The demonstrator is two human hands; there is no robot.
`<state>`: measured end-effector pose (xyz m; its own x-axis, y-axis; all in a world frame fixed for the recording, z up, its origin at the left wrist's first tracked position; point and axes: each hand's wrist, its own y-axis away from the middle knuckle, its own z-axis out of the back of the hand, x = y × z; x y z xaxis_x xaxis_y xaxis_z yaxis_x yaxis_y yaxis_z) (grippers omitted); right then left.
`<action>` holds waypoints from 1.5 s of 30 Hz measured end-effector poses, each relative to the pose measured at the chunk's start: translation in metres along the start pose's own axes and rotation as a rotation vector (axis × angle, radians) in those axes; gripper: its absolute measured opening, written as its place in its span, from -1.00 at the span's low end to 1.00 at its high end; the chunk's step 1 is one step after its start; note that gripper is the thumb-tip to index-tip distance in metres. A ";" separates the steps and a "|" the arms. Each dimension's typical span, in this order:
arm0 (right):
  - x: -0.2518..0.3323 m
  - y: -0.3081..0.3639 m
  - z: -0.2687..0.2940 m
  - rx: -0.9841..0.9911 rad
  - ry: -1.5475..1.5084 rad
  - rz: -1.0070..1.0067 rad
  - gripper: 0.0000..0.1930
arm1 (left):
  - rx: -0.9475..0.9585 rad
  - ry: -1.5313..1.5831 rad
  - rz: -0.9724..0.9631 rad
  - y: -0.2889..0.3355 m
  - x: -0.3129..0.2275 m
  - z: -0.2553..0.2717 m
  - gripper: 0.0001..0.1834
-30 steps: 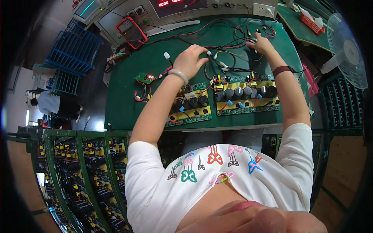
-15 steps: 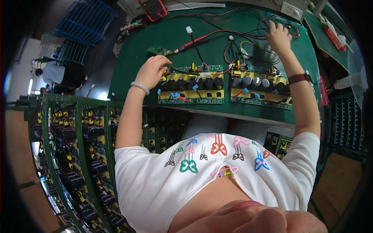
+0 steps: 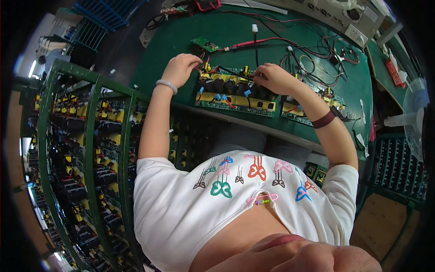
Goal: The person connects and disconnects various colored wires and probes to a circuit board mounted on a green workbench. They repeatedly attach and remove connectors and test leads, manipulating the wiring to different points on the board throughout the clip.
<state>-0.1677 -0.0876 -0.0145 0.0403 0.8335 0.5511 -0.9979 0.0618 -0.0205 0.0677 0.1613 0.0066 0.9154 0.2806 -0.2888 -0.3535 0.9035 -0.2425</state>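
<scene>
My left hand is at the upper left corner of the left circuit board, fingers bent together beside thin wires. What it pinches, if anything, is too small to make out. At the upper right edge of the same board my right hand is closed, its fingertips down by the components; the fingers hide whatever is between them. The board carries black capacitors, yellow parts and blue-tipped wires. My right hand and forearm partly cover a second, similar board. A small green board lies beyond my left hand.
A red test lead and a white-plugged black cable lie on the green table. Tangled leads fill its far right. A green rack full of boards stands left; a white fan stands right.
My right hand has come back from the tangled leads, leftward and nearer, to the left board. My left hand stays at that board's upper left corner. The view has shifted somewhat.
</scene>
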 end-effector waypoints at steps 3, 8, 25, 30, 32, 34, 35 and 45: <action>0.003 -0.004 0.001 0.039 0.005 -0.030 -0.68 | 0.062 0.035 -0.078 0.008 0.003 -0.007 -0.80; 0.019 -0.012 0.014 0.205 -0.006 -0.234 -0.64 | 0.060 -0.191 -0.129 0.010 -0.001 -0.014 -0.70; 0.009 -0.019 0.030 0.136 0.340 0.194 -0.80 | 0.220 -0.673 -0.172 -0.016 -0.015 -0.021 -0.81; -0.001 -0.020 0.025 0.081 0.350 0.216 -0.80 | 0.315 -0.666 -0.193 -0.028 -0.014 -0.021 -0.85; 0.008 -0.020 0.023 0.048 0.416 0.175 -0.79 | 0.325 -0.652 -0.188 -0.027 -0.010 -0.022 -0.85; 0.011 -0.016 0.025 0.001 0.537 0.186 -0.78 | 0.318 -0.650 -0.190 -0.028 -0.011 -0.021 -0.86; 0.011 -0.014 0.025 -0.016 0.544 0.200 -0.76 | 0.325 -0.651 -0.192 -0.027 -0.012 -0.021 -0.86; 0.001 -0.015 0.038 -0.110 0.599 0.195 -0.66 | 0.250 -0.645 -0.216 -0.029 -0.011 -0.019 -0.90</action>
<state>-0.1548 -0.1088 0.0179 -0.0884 0.9955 -0.0329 -0.9800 -0.0928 -0.1762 0.0642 0.1261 -0.0013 0.9185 0.1530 0.3647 -0.1676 0.9858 0.0085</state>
